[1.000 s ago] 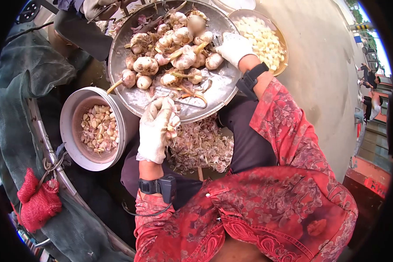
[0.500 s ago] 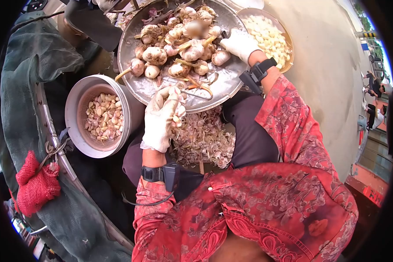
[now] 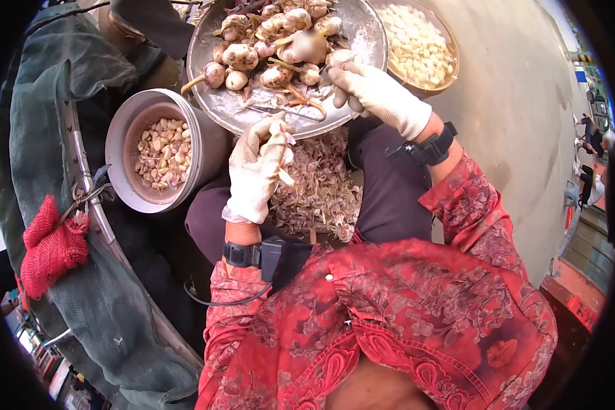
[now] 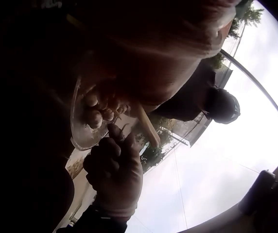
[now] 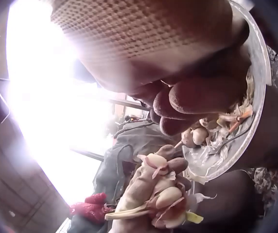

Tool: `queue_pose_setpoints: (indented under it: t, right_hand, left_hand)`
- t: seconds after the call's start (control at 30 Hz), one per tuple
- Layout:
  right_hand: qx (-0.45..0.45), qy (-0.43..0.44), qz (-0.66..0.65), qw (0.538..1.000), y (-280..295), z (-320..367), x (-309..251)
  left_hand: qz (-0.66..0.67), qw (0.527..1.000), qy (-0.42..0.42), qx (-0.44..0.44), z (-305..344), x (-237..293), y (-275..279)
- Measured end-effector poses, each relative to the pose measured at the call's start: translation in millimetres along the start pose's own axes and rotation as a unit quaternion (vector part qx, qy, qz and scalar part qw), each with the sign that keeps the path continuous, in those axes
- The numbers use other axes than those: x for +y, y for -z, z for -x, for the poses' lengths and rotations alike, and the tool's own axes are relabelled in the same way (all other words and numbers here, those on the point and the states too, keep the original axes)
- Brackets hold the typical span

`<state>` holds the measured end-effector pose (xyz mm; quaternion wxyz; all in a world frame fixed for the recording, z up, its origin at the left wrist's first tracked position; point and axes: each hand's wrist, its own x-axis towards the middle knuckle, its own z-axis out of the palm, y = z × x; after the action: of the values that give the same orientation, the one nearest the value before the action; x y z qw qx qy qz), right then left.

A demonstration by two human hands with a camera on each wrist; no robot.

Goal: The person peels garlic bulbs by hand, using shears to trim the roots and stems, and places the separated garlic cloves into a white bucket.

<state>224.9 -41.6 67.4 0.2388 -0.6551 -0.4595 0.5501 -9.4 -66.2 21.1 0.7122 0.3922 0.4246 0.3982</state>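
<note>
My gloved left hand (image 3: pixel 254 167) holds a broken-open garlic bulb (image 5: pixel 168 198) at the tray's near edge, pale cloves and torn pink skin showing at the fingers. A stalk (image 5: pixel 128 213) sticks out of it. My gloved right hand (image 3: pixel 383 96) hovers over the tray's right side, fingers curled. I cannot tell whether it holds anything. The round metal tray (image 3: pixel 374 51) bears a heap of whole garlic bulbs (image 3: pixel 241 57), some with stalks. A thin bent metal rod (image 3: pixel 287 113) lies near its front rim.
On the left stands a white bucket (image 3: pixel 118 160) with unpeeled cloves (image 3: pixel 164 154) inside. A bowl of peeled cloves (image 3: pixel 417 48) sits right of the tray. Garlic skins (image 3: pixel 318 181) pile up between the knees. Dark netting (image 3: pixel 37 130) and a red mesh bag (image 3: pixel 55 239) line the left side.
My right hand has come off the tray's right edge toward me, its fingers now more curled. The left hand still holds garlic. The tray appears higher in the head view.
</note>
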Motion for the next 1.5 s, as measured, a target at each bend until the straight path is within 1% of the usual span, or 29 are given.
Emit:
queue_pose_setpoints:
  t: [0.03,0.07,0.1,0.13,0.17,0.2,0.27,0.3,0.33,0.4,0.43,0.47,0.53,0.57,0.63,0.67,0.73,0.77,0.83,0.93,1.17,1.23,1.27,1.3,1.33,1.37,1.43,1.5]
  right_hand:
    - [-0.045,-0.006,-0.020,0.999,-7,9,6]
    - [-0.097,-0.038,-0.046,0.994,-16,18,10]
    - [-0.127,-0.042,-0.063,0.989,-25,27,16]
    - [-0.157,-0.070,-0.131,0.976,-34,36,21]
    - [-0.179,-0.074,-0.204,0.960,-42,43,28]
    - [-0.187,-0.097,-0.209,0.955,-48,51,27]
    - [-0.209,-0.124,-0.143,0.959,-54,65,22]
    - [-0.205,-0.109,-0.095,0.968,-55,73,14]
    - [-0.206,-0.110,-0.096,0.968,-59,76,16]
    - [-0.215,-0.074,-0.063,0.972,-63,80,20]
    - [-0.212,-0.092,-0.063,0.971,-65,87,14]
    - [-0.212,-0.092,-0.063,0.971,-67,90,14]
    - [-0.215,-0.065,-0.062,0.972,-69,93,14]
    - [-0.216,-0.065,-0.062,0.972,-69,96,14]
    - [-0.224,-0.054,-0.048,0.972,-71,99,15]
    - [-0.224,-0.054,-0.048,0.972,-72,101,16]
    - [-0.228,-0.042,-0.064,0.971,-73,103,20]
    - [-0.228,-0.041,-0.064,0.971,-74,105,19]
    - [-0.231,-0.079,-0.043,0.969,-74,108,16]
    - [-0.251,-0.070,-0.079,0.962,-77,105,27]
    - [-0.279,-0.073,-0.092,0.953,-73,107,37]
    - [-0.295,-0.045,-0.086,0.951,-72,108,39]
    - [-0.295,-0.045,-0.088,0.951,-73,109,42]
    - [-0.290,-0.047,-0.104,0.950,-74,109,43]
    - [-0.285,-0.048,-0.120,0.950,-73,109,43]
    - [-0.277,-0.045,-0.097,0.955,-74,110,42]
    - [-0.281,-0.031,-0.102,0.954,-72,110,45]
    - [-0.286,-0.015,-0.109,0.952,-73,109,50]
  left_hand:
    - [-0.002,1.000,0.002,0.001,5,-1,0]
    - [-0.024,1.000,-0.005,-0.004,10,-2,0]
    - [-0.046,0.999,-0.011,-0.010,15,-3,0]
    - [-0.068,0.997,-0.018,-0.016,19,-5,1]
    - [-0.109,0.993,-0.048,-0.013,22,-12,4]
    - [-0.110,0.993,-0.046,-0.013,28,-11,4]
    - [-0.152,0.987,-0.041,-0.033,38,-9,5]
    - [-0.155,0.984,-0.069,-0.057,42,-14,10]
    - [-0.155,0.984,-0.067,-0.056,45,-20,14]
    - [-0.291,0.947,-0.122,-0.061,48,-26,20]
    - [-0.346,0.925,-0.152,-0.047,50,-27,22]
    - [-0.347,0.924,-0.153,-0.047,54,-27,24]
    - [-0.383,0.896,-0.208,-0.087,60,-19,21]
    - [-0.383,0.896,-0.209,-0.087,61,-18,21]
    - [-0.429,0.841,-0.316,-0.095,62,-16,20]
    - [-0.430,0.840,-0.317,-0.095,64,-13,20]
    - [-0.492,0.802,-0.310,-0.135,68,0,16]
    - [-0.492,0.802,-0.310,-0.135,69,0,17]
    - [-0.537,0.752,-0.353,-0.146,69,-1,19]
    - [-0.540,0.751,-0.350,-0.148,75,0,18]
    - [-0.521,0.754,-0.375,-0.134,83,-9,17]
    - [-0.468,0.822,-0.305,-0.113,88,-12,13]
    - [-0.477,0.825,-0.281,-0.110,89,-16,14]
    - [-0.479,0.825,-0.281,-0.110,93,-16,10]
    - [-0.330,0.930,-0.137,-0.083,98,-14,3]
    - [-0.162,0.985,0.017,-0.052,103,-13,-3]
    - [-0.152,0.987,0.019,-0.046,106,-11,-10]
    - [-0.037,0.994,0.100,-0.005,111,-8,-15]
